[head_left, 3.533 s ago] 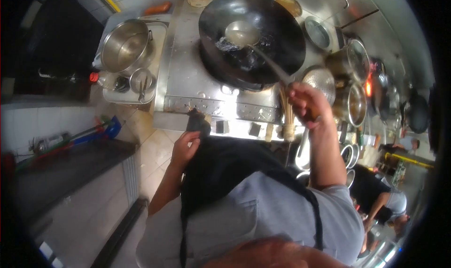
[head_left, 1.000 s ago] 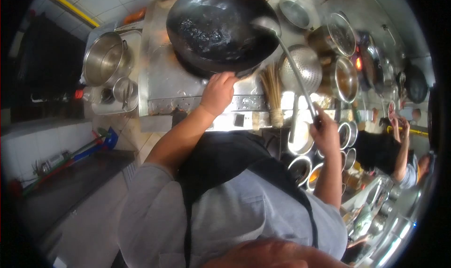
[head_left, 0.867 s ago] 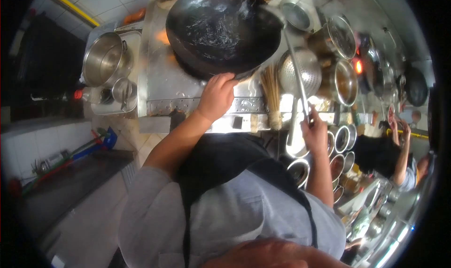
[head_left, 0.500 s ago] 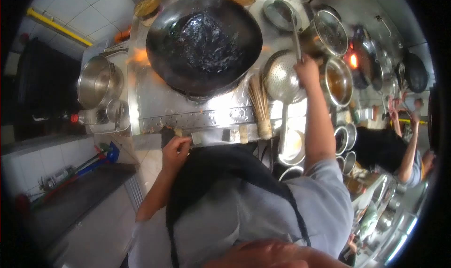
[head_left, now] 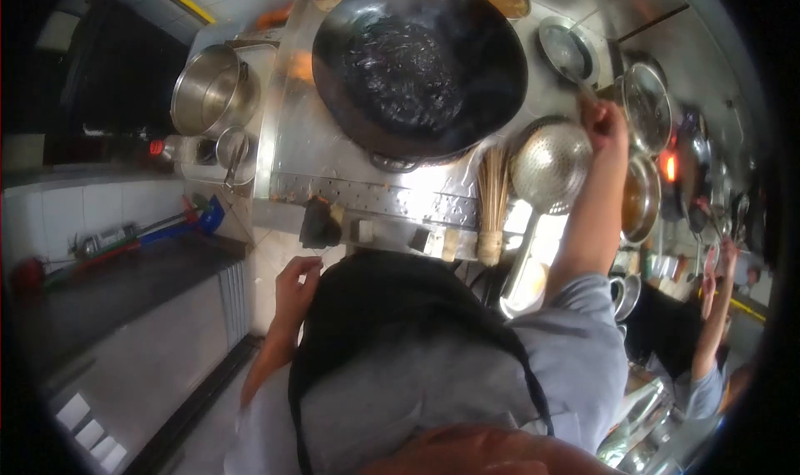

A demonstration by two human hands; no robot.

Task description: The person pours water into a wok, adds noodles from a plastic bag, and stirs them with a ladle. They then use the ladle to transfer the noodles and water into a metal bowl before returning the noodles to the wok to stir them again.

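My right hand (head_left: pixel 606 125) is wrapped round the handle of a ladle (head_left: pixel 577 78). The ladle points toward a round metal dish (head_left: pixel 568 50) at the back right; its bowl is hard to make out. Just below that hand rests a perforated skimmer (head_left: pixel 550 168), and left of it stands a bamboo wok brush (head_left: pixel 492 200). A big black wok (head_left: pixel 500 67) sits on the stove with shiny, rippling liquid inside. My left hand (head_left: pixel 296 290) hangs by the stove's front edge, fingers curled with nothing visible in them, close to a dark cloth (head_left: pixel 320 223).
Flame glows at the wok's left. A deep steel pot (head_left: pixel 204 92) stands on the left, and a pot of brownish liquid (head_left: pixel 640 200) on the right. Another flame (head_left: pixel 669 165) burns farther right, where a co-worker's arm (head_left: pixel 715 308) reaches in.
The view has shifted, so the stove sits farther right and higher. My left hand has come away from the stove edge. The ladle is still in my right hand, its handle tilted differently.
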